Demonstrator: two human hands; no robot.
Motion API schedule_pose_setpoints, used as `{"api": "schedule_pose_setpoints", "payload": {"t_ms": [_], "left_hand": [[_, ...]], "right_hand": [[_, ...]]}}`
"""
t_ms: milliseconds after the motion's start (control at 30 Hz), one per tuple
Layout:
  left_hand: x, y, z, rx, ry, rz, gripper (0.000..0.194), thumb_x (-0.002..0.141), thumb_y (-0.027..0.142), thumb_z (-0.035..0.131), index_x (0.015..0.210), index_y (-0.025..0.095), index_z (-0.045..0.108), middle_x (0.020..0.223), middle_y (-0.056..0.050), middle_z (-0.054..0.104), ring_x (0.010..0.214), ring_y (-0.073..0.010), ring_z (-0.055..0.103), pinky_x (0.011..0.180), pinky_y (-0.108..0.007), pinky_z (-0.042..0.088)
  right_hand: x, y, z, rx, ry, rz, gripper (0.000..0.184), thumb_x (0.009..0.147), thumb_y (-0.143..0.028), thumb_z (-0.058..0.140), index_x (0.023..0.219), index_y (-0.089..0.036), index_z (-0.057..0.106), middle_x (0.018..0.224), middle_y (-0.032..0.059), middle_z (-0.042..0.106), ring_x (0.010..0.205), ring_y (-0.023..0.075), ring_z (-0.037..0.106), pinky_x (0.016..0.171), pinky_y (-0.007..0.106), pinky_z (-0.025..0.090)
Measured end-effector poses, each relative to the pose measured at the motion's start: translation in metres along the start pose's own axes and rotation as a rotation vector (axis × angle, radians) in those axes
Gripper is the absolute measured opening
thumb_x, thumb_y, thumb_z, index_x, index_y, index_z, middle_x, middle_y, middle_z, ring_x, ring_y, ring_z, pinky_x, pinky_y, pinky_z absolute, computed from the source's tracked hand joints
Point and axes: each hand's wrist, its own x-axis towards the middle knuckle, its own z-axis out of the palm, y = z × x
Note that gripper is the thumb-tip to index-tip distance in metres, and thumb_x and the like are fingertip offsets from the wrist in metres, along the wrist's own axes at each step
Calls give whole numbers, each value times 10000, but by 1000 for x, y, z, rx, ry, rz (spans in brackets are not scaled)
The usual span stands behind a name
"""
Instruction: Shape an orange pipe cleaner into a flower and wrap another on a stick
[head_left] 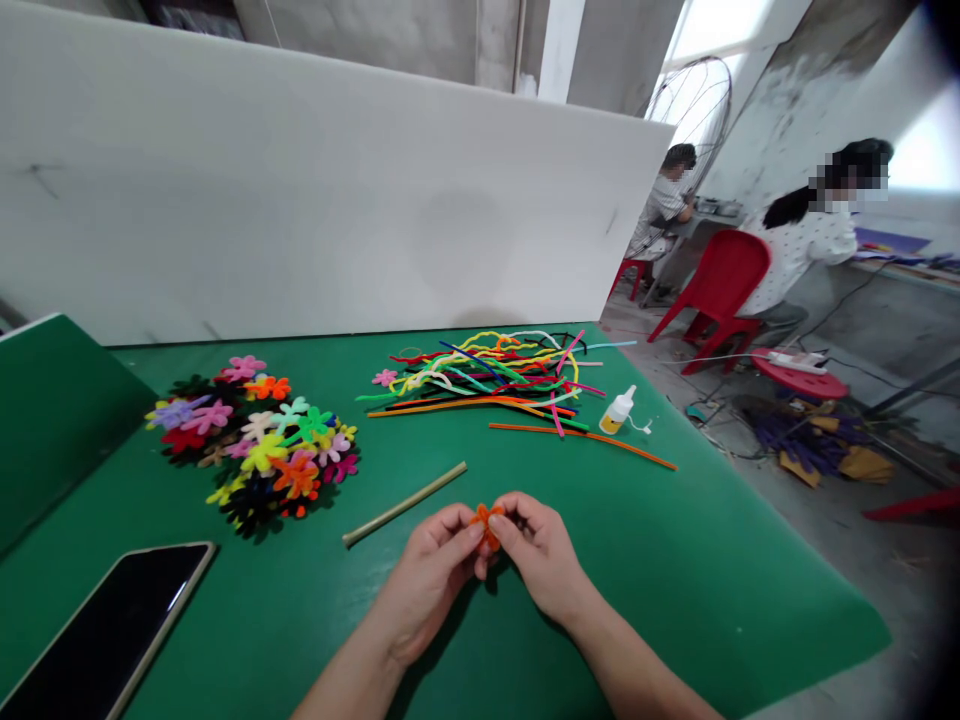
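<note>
Between my two hands, low over the green table, is a small orange pipe-cleaner flower (486, 522). My left hand (439, 560) pinches its left side with thumb and fingers. From the other side my right hand (541, 550) grips it, the thumb lying on the petals. Part of the flower is covered by my fingertips. Just beyond my left hand lies a thin pale-green stick (405, 505), set at a slant. Farther back is a loose heap of colourful pipe cleaners (487, 375), with one orange pipe cleaner (585, 443) lying apart in front.
A pile of finished-looking fuzzy flowers (262, 440) sits at the left, behind a phone (112, 630). A small white glue bottle (618, 410) stands at the right. A white panel (337, 200) closes off the table's back. Two people sit beyond, one near a red chair (720, 290).
</note>
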Motion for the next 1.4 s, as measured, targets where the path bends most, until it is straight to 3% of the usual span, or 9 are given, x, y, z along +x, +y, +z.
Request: {"api": "schedule_pose_setpoints", "payload": {"t_ms": [300, 667, 767, 933, 1100, 1267, 1400], "left_hand": [[1, -2, 1, 477, 206, 180, 177, 717, 252, 575, 577, 156, 524, 519, 48, 446, 498, -93, 368, 482, -195, 287], [1, -5, 0, 770, 167, 384, 176, 738, 214, 508, 571, 168, 540, 569, 19, 476, 571, -128, 411, 554, -218, 327], [2, -5, -3, 704, 182, 369, 168, 726, 232, 527, 575, 164, 552, 561, 21, 491, 559, -123, 422, 544, -215, 332], [4, -4, -6, 375, 224, 204, 147, 680, 253, 598, 586, 153, 544, 524, 40, 508, 478, -86, 418, 480, -197, 318], [3, -2, -4, 129, 113, 96, 190, 720, 279, 577, 603, 133, 551, 571, 10, 531, 516, -91, 446, 476, -203, 349], [4, -1, -7, 184, 102, 86, 203, 721, 272, 589, 585, 134, 527, 534, 28, 500, 496, -77, 416, 469, -194, 335], [5, -1, -11, 302, 139, 128, 177, 706, 243, 599, 588, 140, 517, 531, 35, 504, 496, -76, 412, 479, -192, 327]], "right_hand": [[4, 1, 2, -87, 59, -18, 192, 742, -332, 553, 668, -158, 517, 582, -27, 488, 519, 92, 448, 500, 202, 367], [8, 0, 4, -5, 69, 92, 251, 680, -341, 596, 563, -152, 480, 480, -49, 466, 443, 67, 371, 448, 194, 287], [9, 1, 4, 12, 72, 126, 266, 667, -359, 611, 566, -144, 493, 466, -56, 461, 418, 54, 340, 426, 185, 253], [12, 3, -2, 28, 50, 225, 318, 725, -442, 536, 637, -137, 529, 440, -61, 439, 391, 49, 327, 412, 181, 225], [15, 2, -6, 18, 9, 173, 286, 679, -412, 603, 649, -141, 519, 489, -53, 455, 427, 54, 341, 428, 186, 228], [20, 0, -7, -63, -19, 84, 262, 703, -381, 581, 638, -134, 521, 511, -44, 453, 456, 64, 348, 451, 198, 251], [26, -3, -7, -120, -65, 126, 261, 715, -362, 555, 595, -139, 495, 472, -51, 430, 433, 63, 323, 433, 200, 228]]}}
